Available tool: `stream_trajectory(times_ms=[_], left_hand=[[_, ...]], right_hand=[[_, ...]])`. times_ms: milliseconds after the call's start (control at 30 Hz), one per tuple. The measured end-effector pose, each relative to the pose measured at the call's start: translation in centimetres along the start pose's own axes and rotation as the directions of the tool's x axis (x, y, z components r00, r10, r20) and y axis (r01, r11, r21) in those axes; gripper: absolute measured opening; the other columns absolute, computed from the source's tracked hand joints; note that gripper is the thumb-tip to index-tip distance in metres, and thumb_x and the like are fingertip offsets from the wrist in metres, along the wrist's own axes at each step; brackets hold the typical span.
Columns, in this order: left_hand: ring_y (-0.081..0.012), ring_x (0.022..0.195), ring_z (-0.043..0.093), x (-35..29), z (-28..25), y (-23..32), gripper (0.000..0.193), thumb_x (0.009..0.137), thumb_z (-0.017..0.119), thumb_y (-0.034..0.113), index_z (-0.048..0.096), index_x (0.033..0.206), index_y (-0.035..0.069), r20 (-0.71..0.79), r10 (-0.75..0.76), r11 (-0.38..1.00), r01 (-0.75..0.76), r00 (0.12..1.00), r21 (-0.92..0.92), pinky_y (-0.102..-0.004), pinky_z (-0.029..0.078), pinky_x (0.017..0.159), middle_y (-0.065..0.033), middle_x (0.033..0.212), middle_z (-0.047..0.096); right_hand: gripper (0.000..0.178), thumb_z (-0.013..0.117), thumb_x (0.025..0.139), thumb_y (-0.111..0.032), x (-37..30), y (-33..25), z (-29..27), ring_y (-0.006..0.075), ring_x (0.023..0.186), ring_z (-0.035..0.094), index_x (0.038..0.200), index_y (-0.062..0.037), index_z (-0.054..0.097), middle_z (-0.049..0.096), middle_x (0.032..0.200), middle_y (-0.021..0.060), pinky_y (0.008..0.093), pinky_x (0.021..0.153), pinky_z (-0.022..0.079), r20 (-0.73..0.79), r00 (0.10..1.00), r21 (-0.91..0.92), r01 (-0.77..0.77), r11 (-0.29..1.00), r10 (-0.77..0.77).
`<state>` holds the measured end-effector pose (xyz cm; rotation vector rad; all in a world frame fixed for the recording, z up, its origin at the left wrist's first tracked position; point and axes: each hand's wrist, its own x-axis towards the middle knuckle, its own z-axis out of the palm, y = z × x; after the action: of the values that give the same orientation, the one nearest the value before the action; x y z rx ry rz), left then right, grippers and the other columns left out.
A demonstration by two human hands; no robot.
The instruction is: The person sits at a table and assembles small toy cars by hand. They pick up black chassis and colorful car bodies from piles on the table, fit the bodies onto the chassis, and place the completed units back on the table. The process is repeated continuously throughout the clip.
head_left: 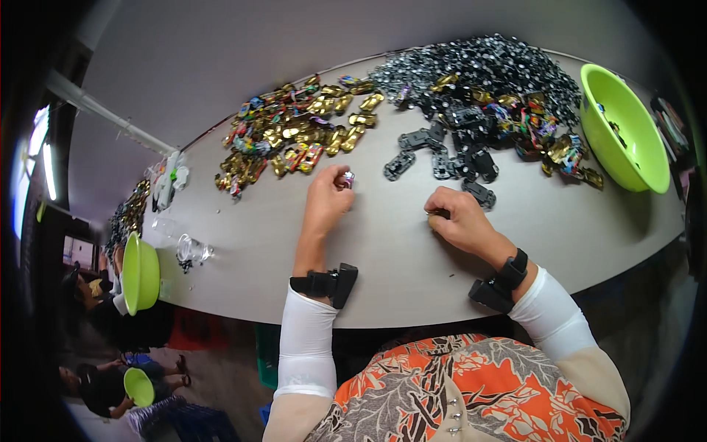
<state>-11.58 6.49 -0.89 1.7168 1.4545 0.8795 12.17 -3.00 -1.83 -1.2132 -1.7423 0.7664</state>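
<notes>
My left hand [328,197] is closed on a small shiny toy car [348,179], silvery with a purple tint and mostly covered by the fingers. Right of it, my right hand [465,223] pinches a small gold piece [440,213] whose kind is hidden by the fingers. Beyond the left hand lies a heap of gold and coloured toy car bodies [277,135]. Black toy car bases [400,165] lie loose past the right hand, and one black base [480,194] rests close to its knuckles.
Small silver and black parts [501,62] form a wide mound at the back of the grey table [383,258]. A green basin [635,125] with a few pieces stands at the right. On the left are clear plastic cups [193,248], another green basin [149,272] and other people.
</notes>
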Motion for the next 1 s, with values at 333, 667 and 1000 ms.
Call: stream_trajectory(times_ms=[333, 667, 1000], left_hand=[[-0.0318, 0.075, 0.059, 1.6, 6.4, 4.6, 0.023, 0.066, 0.064, 0.01, 0.066, 0.087, 0.002, 0.099, 0.219, 0.832, -0.239, 0.971, 0.501, -0.0396, 0.048, 0.068, -0.0135, 0.079, 0.06], [-0.0059, 0.06, 0.052, -4.2, 5.7, 5.4, 0.028, 0.071, 0.067, 0.005, 0.061, 0.098, 0.0, 0.579, 0.033, 0.714, 0.386, 0.815, -0.584, -0.0187, 0.04, 0.05, -0.0015, 0.078, 0.06], [-0.0122, 0.077, 0.059, -4.3, 5.5, 5.6, 0.047, 0.082, 0.064, 0.014, 0.045, 0.122, 0.0, 0.584, -0.024, 0.588, 0.484, 0.811, -0.648, -0.0296, 0.056, 0.064, -0.0062, 0.092, 0.059]], right_hand=[[0.009, 0.057, 0.068, 0.0, 0.3, 0.1, -0.3, 0.0236, 0.061, 0.057, 0.077, 0.0011, 0.058, 0.057, 0.07, 0.0121, 0.0319, 0.058, 0.045, -0.081, 0.996, 0.014, -0.032, 0.999, 0.033], [0.016, 0.069, 0.075, -0.007, 0.6, -1.7, -0.9, 0.0016, 0.059, 0.047, 0.084, -0.0053, 0.055, 0.056, 0.074, -0.002, 0.016, 0.048, 0.036, -0.112, 0.917, 0.735, -0.183, 0.653, 0.383], [0.013, 0.064, 0.075, -0.002, 0.6, -2.0, -2.9, 0.0014, 0.063, 0.048, 0.085, -0.003, 0.056, 0.057, 0.075, -0.0021, 0.0175, 0.051, 0.038, 0.053, 0.935, 0.652, -0.299, 0.697, 0.351]])
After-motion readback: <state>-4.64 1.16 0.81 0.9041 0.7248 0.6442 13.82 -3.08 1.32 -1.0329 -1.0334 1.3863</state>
